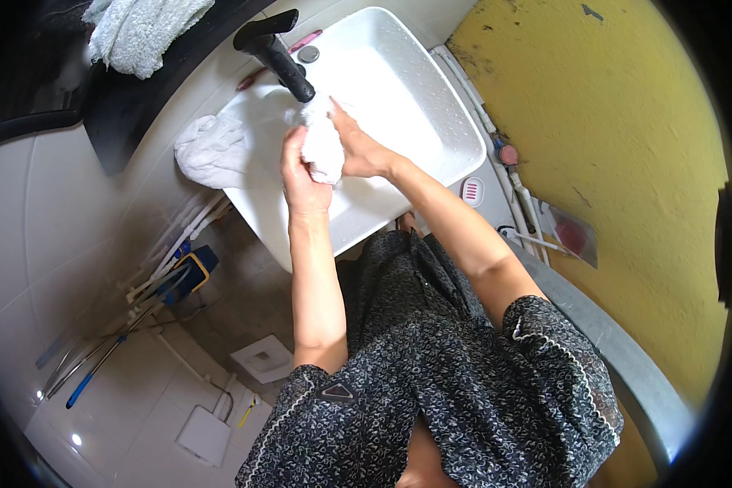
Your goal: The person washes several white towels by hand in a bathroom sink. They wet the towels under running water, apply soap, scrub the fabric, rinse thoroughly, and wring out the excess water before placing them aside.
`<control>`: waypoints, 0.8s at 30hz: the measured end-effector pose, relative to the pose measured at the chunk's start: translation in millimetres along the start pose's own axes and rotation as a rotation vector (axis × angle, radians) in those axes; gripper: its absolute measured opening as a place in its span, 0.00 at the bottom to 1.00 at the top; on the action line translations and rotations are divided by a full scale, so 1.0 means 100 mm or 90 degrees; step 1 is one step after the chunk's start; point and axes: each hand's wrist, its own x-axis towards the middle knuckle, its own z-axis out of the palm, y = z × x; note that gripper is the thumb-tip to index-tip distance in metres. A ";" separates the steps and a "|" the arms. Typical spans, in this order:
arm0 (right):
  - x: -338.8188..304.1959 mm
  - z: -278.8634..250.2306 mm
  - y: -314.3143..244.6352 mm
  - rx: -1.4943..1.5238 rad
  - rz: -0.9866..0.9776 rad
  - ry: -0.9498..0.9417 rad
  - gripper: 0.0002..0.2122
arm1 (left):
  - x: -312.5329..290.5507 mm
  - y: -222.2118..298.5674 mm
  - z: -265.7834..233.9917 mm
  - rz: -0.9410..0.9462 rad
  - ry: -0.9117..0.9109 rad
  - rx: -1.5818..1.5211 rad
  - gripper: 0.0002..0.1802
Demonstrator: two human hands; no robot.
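Under the black faucet, a bunched white cloth is pressed between my two hands over the white sink. My left hand is closed around its near left side, thumb up along the cloth. Against the right side lies my right hand, its fingers reaching toward the spout and partly hidden by the cloth. Whether water is running is hard to make out. Another white cloth hangs over the sink's left edge.
A white towel lies on the dark ledge at upper left. Behind the faucet are a pink item and a round metal cap. Right of the sink sit a soap dish and white pipes along the yellow wall.
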 end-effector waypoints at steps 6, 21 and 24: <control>0.19 -0.13 -0.10 -0.069 0.215 0.144 0.17 | 0.08 0.52 -0.22 0.381 0.098 0.473 0.08; -0.47 0.12 -0.96 -0.218 -0.105 0.046 0.33 | 0.23 -0.26 -0.37 -0.122 0.020 -0.076 0.23; -0.26 0.06 -0.69 -0.282 -0.236 0.065 0.25 | 0.43 -0.70 -0.50 -0.060 -0.112 -0.356 0.19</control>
